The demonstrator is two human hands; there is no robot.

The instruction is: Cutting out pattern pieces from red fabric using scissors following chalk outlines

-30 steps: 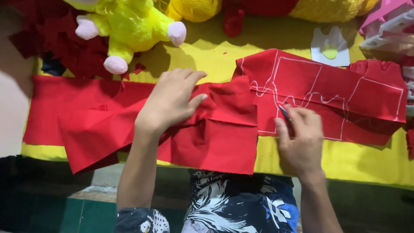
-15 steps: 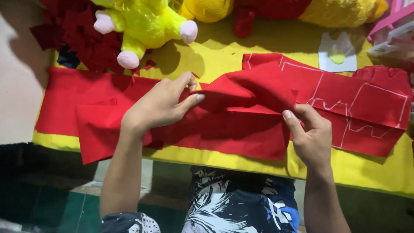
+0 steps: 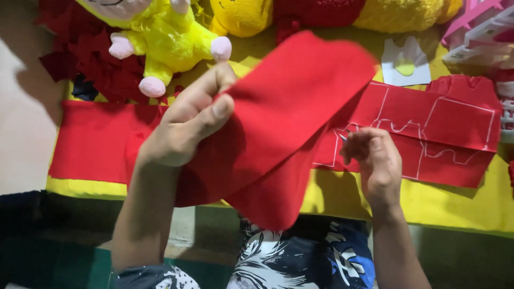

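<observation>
Head view, looking down at a yellow work surface (image 3: 455,206). Your left hand (image 3: 184,128) is raised above the surface, thumb and fingers pinched together on the upper left edge of a folded piece of red felt (image 3: 284,123), which hangs lifted and fanned out in front of you, its lower tip pointing near, toward your lap. Your right hand (image 3: 375,160) sits lower and to the right, fingers curled together at the felt's right edge; whether they actually grip the cloth you cannot tell from this angle. Beneath and to the right lies a flat red sheet marked with white chalk outlines (image 3: 439,134), resting on the yellow surface. Another flat strip of red felt (image 3: 91,142) lies to the left, partly under your left wrist. At the far left a yellow plush toy with pink paws (image 3: 166,37) sits beside a pile of dark red scraps (image 3: 80,53). A small white paper pattern (image 3: 405,61) lies far right of centre, just beside a pink plastic rack (image 3: 482,27) at the far right corner
</observation>
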